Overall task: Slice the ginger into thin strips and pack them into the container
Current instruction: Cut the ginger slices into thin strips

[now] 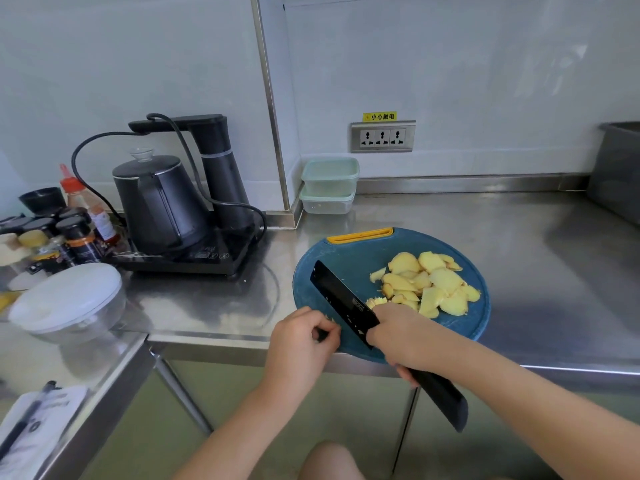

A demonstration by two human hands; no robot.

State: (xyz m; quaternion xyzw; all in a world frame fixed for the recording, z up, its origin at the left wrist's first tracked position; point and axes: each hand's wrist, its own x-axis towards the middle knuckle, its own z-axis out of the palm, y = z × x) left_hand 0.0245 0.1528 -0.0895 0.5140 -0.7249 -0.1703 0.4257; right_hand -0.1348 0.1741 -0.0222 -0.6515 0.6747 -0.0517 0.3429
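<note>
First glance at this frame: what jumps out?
Yellow ginger slices pile on the blue cutting board, right of centre. A black knife angles across the board, gripped by the right hand; the left hand curls at the board's near-left edge. A black kettle stands back left.

yellow ginger (429,284), blue board (346,254), black knife (341,299)

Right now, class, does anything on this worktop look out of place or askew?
The blue cutting board seems to overhang the front edge of the steel counter near the right hand, so it could tip. The knife handle juts past it.
</note>
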